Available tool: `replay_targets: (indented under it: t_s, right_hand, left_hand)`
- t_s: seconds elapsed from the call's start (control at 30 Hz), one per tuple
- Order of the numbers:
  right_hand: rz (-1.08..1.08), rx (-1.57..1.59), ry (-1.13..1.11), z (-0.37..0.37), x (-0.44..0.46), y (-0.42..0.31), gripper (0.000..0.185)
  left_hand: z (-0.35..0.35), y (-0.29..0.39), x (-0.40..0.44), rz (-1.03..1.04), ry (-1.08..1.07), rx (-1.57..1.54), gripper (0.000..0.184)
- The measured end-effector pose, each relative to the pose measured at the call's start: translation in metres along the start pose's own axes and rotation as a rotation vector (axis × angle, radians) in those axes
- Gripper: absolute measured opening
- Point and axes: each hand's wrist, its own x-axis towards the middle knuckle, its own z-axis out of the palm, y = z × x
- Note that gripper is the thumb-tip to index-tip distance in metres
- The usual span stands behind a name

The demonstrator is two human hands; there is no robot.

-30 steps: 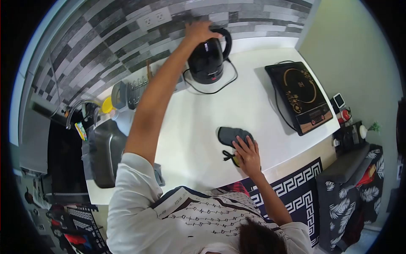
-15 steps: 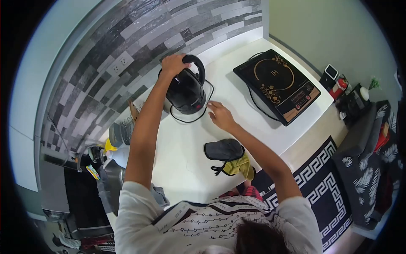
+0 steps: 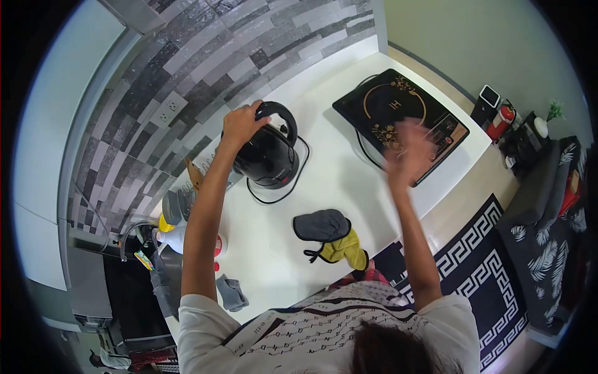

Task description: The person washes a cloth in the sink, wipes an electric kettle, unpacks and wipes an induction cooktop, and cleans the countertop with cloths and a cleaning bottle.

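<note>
My left hand point(image 3: 242, 128) is on top of the black kettle point(image 3: 268, 157), its fingers over the lid beside the handle. The kettle stands upright near the tiled wall, with its black cord looped around its base. Blurred by motion, my right hand point(image 3: 411, 151) is over the front of the black induction cooktop point(image 3: 393, 105), fingers spread and holding nothing. A dark grey cloth mitt point(image 3: 322, 225) and a yellow-green cloth point(image 3: 346, 249) lie together near the front edge of the white counter point(image 3: 336, 179).
At the left are a sink point(image 3: 170, 268), a faucet point(image 3: 128, 235), a white bottle point(image 3: 174, 239), a rack and a grey cloth point(image 3: 232, 293). A wall outlet point(image 3: 168, 110) is behind. A patterned rug point(image 3: 483, 262) and a sofa point(image 3: 542, 240) are at the right.
My right hand has left the mitt, passed near the kettle and moved right over the cooktop. My left hand has stayed on the kettle. The view has shifted, and the mitt lies uncovered.
</note>
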Motion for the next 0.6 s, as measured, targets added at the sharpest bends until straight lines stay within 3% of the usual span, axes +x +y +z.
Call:
replay_targets:
  t_s: [0.03, 0.1, 0.13, 0.2, 0.4, 0.43, 0.6]
  right_hand:
    - [0.073, -0.059, 0.174, -0.027, 0.011, 0.028, 0.069]
    - [0.714, -0.035, 0.312, -0.035, 0.006, 0.07, 0.076]
    - [0.71, -0.04, 0.318, -0.031, 0.003, 0.077, 0.076]
    - [0.828, 0.818, 0.185, -0.017, -0.001, 0.089, 0.072]
    - [0.85, 0.786, 0.297, 0.052, 0.003, 0.102, 0.078]
    - [0.883, 0.731, 0.264, 0.063, 0.009, 0.098, 0.089]
    - [0.918, 0.74, 0.279, 0.095, 0.027, 0.076, 0.087]
  left_hand:
    - [0.004, 0.0, -0.003, -0.001, 0.032, -0.021, 0.05]
    - [0.007, 0.002, -0.001, -0.006, 0.046, -0.057, 0.049]
    - [0.008, 0.003, 0.0, -0.014, 0.055, -0.065, 0.048]
    - [0.007, 0.005, 0.005, -0.021, 0.074, -0.076, 0.047]
    - [0.007, 0.009, 0.018, -0.053, 0.047, -0.073, 0.047]
    - [0.006, 0.008, 0.021, -0.077, 0.044, -0.073, 0.047]
    - [0.014, 0.001, 0.038, -0.115, 0.04, -0.047, 0.05]
